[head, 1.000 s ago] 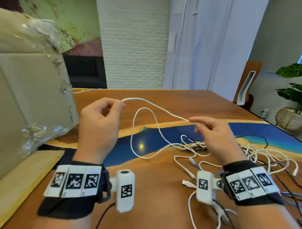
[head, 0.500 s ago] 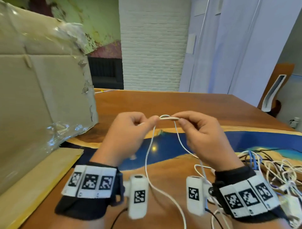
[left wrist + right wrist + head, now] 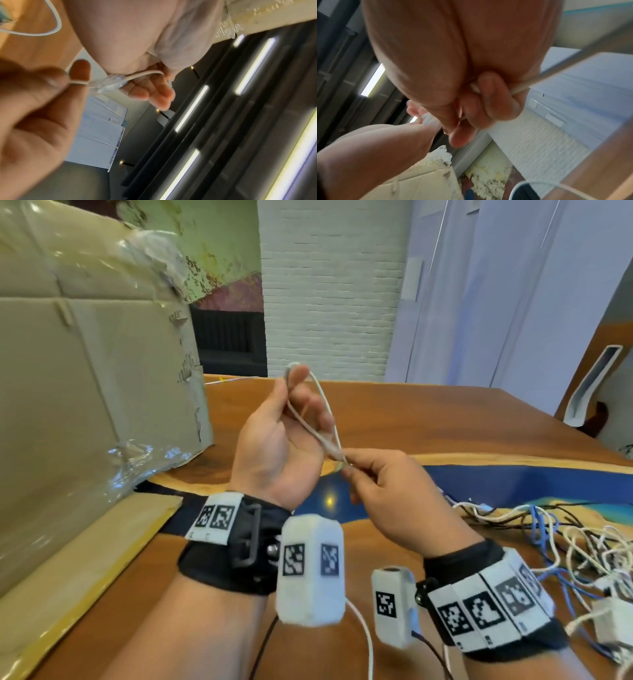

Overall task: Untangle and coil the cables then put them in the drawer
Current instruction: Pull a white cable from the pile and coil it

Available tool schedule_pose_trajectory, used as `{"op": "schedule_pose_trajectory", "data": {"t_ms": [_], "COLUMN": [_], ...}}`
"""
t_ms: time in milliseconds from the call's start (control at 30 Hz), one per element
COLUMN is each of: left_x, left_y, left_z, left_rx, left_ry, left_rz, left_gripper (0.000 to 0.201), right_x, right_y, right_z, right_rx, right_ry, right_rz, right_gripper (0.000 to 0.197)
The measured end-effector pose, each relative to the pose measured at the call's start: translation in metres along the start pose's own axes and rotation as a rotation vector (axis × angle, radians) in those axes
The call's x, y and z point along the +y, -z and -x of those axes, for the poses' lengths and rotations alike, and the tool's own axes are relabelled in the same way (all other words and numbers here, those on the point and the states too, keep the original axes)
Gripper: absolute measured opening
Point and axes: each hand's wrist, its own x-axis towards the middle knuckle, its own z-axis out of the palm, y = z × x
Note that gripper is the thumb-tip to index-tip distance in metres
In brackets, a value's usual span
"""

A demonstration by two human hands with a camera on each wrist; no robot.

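My left hand [image 3: 294,392] is raised with its palm toward me. Its thumb and index finger pinch the top of a narrow loop of white cable [image 3: 327,405]. Both strands run down to my right hand [image 3: 356,470], which pinches them together at its fingertips just below the left palm. In the left wrist view a clear plug [image 3: 109,82] lies on the cable [image 3: 145,73] between the two hands. In the right wrist view the right hand's fingers [image 3: 488,101] curl round the cable [image 3: 556,71]. No drawer is in view.
A tangle of white, blue and black cables [image 3: 582,546] lies on the wood-and-blue-resin table [image 3: 428,419] to the right. A large cardboard box [image 3: 85,388] with plastic wrap stands at the left, and a pale wooden board [image 3: 85,570] lies in front of it.
The hands had met at chest height on the cable. The left hand has since turned palm-up and risen with a loop, and the right hand has dropped to pinch the strands below it.
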Motion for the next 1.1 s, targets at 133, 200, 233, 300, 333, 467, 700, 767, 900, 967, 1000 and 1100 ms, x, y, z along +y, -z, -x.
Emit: {"op": "schedule_pose_trajectory", "data": {"t_ms": [133, 200, 233, 300, 333, 467, 700, 767, 900, 967, 1000, 1100], "left_x": [0.012, 0.016, 0.017, 0.018, 0.019, 0.021, 0.016, 0.016, 0.022, 0.026, 0.027, 0.022], "left_y": [-0.002, -0.009, -0.010, -0.002, 0.006, 0.035, 0.056, 0.059, 0.071, 0.075, 0.077, 0.081], "left_z": [0.018, 0.029, 0.032, 0.036, 0.037, 0.047, 0.070, 0.075, 0.089, 0.091, 0.091, 0.087], "left_rx": [0.001, -0.016, -0.004, 0.094, 0.157, 0.105, -0.115, -0.136, -0.146, -0.119, -0.087, 0.083], "left_ry": [-0.073, -0.100, -0.103, -0.151, -0.214, -0.271, 0.314, 0.359, 0.349, 0.319, 0.291, 0.165], "left_rz": [0.121, 0.099, 0.038, -0.261, -0.498, -1.241, -1.046, -0.787, -0.486, -0.365, -0.289, -0.115], "left_gripper": [0.031, 0.031, 0.031, 0.032, 0.033, 0.030, 0.039, 0.042, 0.038, 0.036, 0.034, 0.026], "right_x": [-0.012, -0.019, -0.023, -0.031, -0.035, -0.044, -0.016, -0.010, -0.005, -0.004, -0.004, -0.005], "right_y": [-0.011, -0.023, -0.028, -0.034, -0.033, -0.013, 0.037, 0.034, 0.014, -0.002, -0.010, -0.038], "right_z": [0.001, 0.003, 0.005, 0.011, 0.014, 0.020, 0.013, 0.011, 0.006, 0.006, 0.006, 0.009], "right_rx": [-0.038, -0.108, -0.144, -0.233, -0.295, -0.324, 0.094, 0.091, 0.028, -0.034, -0.076, -0.244], "right_ry": [0.015, 0.038, 0.050, 0.056, 0.057, 0.088, 0.035, 0.031, 0.000, 0.005, 0.007, -0.012], "right_rz": [0.055, 0.077, 0.088, 0.134, 0.167, 0.219, 0.147, 0.128, 0.100, 0.124, 0.149, 0.281], "right_gripper": [0.030, 0.026, 0.027, 0.028, 0.027, 0.021, 0.011, 0.012, 0.014, 0.015, 0.016, 0.023]}}
